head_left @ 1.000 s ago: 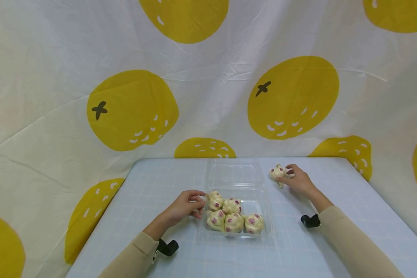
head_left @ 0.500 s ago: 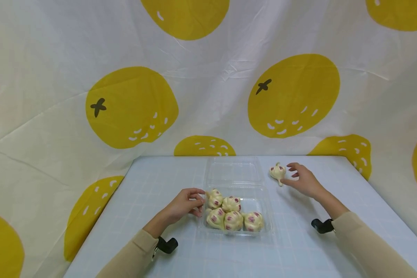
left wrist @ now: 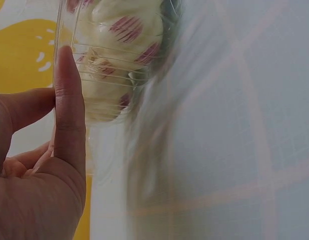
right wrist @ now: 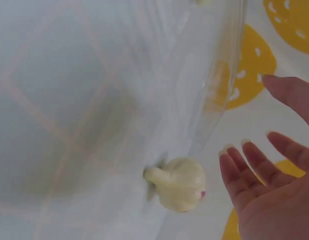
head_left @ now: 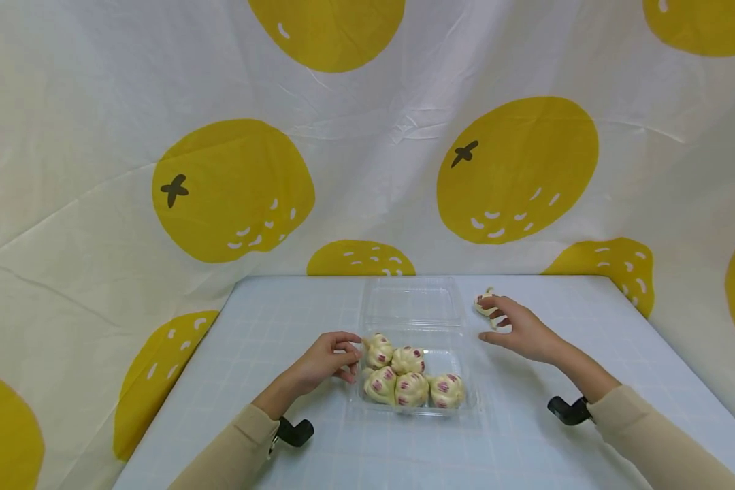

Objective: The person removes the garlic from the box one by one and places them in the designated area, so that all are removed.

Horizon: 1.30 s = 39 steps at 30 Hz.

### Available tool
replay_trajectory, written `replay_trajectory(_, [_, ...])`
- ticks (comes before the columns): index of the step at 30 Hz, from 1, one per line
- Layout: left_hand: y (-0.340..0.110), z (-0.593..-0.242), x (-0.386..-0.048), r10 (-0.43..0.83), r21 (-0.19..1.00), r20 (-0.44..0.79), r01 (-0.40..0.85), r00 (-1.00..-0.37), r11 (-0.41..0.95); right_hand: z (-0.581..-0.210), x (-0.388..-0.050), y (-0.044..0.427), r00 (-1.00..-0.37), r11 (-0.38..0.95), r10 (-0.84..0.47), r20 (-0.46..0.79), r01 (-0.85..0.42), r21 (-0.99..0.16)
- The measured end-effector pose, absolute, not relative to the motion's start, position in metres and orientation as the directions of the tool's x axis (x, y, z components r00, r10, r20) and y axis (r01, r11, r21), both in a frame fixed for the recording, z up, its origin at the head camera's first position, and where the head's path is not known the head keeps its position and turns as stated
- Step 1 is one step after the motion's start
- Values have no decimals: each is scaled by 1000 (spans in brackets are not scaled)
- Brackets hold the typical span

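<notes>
A clear plastic clamshell container point(head_left: 453, 412) lies with its lid point(head_left: 413, 303) folded back and several garlic bulbs point(head_left: 412, 389) inside. At its left side is my left hand point(head_left: 324, 361), thumb and a finger pinching the rim, as the left wrist view shows up close. Another garlic bulb point(right wrist: 180, 184) lies on the table beyond the container's right side. My right hand point(head_left: 523, 331) hovers just nearer than this bulb, fingers spread and holding nothing. In the head view the hand partly covers the bulb; the right wrist view shows a gap between them.
The pale table point(head_left: 294, 309) has a faint grid pattern. Behind it hangs a white curtain point(head_left: 373, 170) with large yellow fruit prints. A black wrist camera point(head_left: 569, 411) sits by the right sleeve.
My right hand has come away from the loose garlic bulb, first drawing back right, then shifting left in front of it with fingers spread. The bulb lies about where it was; my left hand stays.
</notes>
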<state>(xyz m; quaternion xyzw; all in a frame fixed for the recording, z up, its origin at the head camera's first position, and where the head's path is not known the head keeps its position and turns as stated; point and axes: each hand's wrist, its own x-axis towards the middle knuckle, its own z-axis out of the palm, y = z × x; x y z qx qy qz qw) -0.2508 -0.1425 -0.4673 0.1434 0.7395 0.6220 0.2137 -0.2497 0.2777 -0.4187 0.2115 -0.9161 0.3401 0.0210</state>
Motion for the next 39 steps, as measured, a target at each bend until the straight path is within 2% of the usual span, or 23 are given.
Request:
replay_trajectory(6, [-143,-468,-251,480,982,-135,-52,-867,182,-418,-240,260,-864,625,-458,209,-480,-616])
replay_trajectory(20, [-144,-468,-250,486,981,-131,-42,-864,190,-433,-221,220,-778,507,-588,223,-568,-648])
replay_trajectory(31, [-143,-466,-250,476,980,-133,-45,-869,193,-441,-220,199,-732,452,-647,214,-594,-666])
replay_trajectory(39, [-142,-466,-249,480,980,-133,-43,-867,194,-444,-226,183,-693,442,-690,210,-633,-635])
